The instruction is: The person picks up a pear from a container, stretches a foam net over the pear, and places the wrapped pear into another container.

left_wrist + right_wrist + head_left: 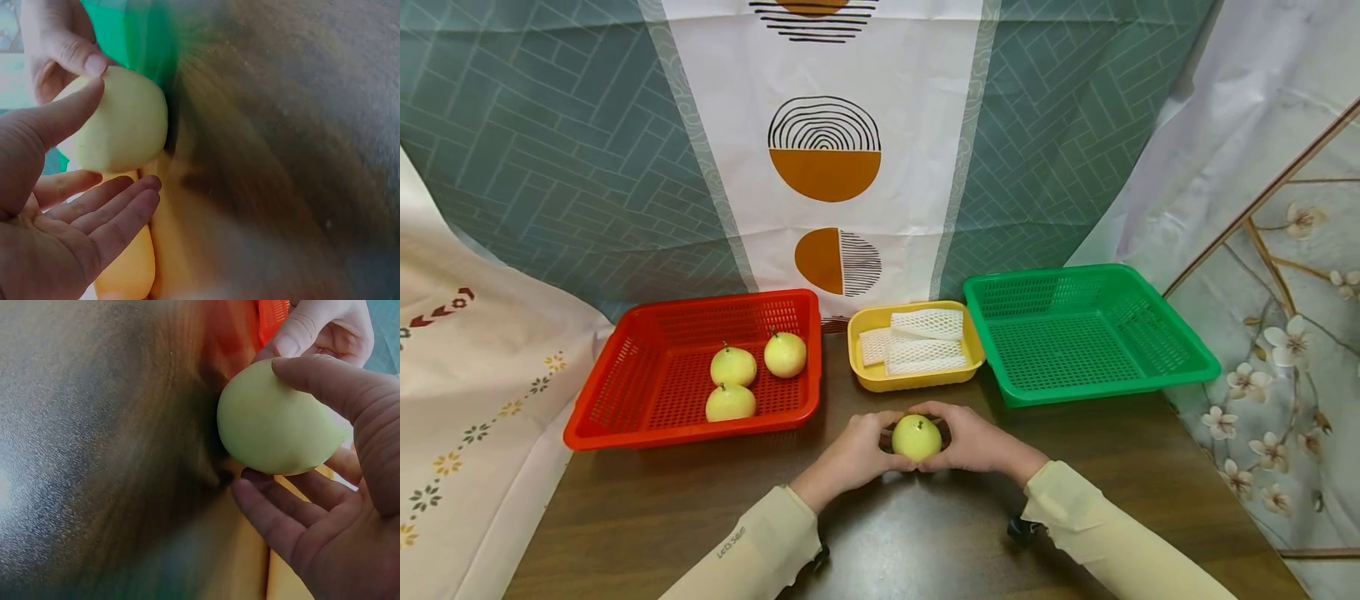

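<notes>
A pale yellow-green pear [917, 438], its short stem up, is held between both hands just above or on the brown table. From the left side, the left hand [861, 452] grips it with thumb and forefinger, while the right hand [973, 439] does the same from the right. In the left wrist view the left thumb [81, 112] presses the pear's near side, its other fingers spread beneath. The right wrist view shows the right thumb [312, 378] on the pear [275, 419] and the fingers along its far side.
At the left a red basket [692, 433] holds 3 more pears [733, 367]. Behind the hands stands a small yellow basket [917, 383] with several white foam net sleeves [925, 350]. A green basket [1060, 333] with nothing in it is at the right. Patterned cloth hangs behind.
</notes>
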The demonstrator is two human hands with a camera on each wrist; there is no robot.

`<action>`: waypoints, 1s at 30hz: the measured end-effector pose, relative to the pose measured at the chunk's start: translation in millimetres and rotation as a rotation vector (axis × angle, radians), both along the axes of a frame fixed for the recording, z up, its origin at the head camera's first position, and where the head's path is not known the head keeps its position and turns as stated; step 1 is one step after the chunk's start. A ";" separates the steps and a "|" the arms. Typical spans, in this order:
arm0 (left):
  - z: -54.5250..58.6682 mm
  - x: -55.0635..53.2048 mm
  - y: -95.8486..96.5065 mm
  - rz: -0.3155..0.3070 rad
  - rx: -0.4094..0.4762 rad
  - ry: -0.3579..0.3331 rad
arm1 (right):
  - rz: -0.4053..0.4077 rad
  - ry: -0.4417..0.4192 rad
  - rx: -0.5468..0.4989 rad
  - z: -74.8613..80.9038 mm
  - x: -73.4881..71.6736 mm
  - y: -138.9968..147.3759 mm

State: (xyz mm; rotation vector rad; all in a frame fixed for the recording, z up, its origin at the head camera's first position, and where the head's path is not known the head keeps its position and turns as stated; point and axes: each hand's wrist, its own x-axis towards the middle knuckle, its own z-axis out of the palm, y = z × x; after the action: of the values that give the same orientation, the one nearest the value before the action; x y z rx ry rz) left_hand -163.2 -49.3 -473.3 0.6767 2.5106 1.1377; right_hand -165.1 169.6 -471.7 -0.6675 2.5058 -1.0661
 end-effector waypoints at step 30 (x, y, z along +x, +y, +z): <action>-4.9 -18.5 11.6 0.702 0.238 0.110 | -0.199 0.227 0.306 58.5 -60.6 -10.9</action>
State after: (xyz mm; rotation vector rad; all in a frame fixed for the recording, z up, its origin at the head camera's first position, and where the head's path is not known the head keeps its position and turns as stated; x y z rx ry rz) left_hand -181.7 -37.8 -478.1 -0.1375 2.8177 1.6757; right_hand -225.7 158.7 -413.2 -0.4809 2.8989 -0.6716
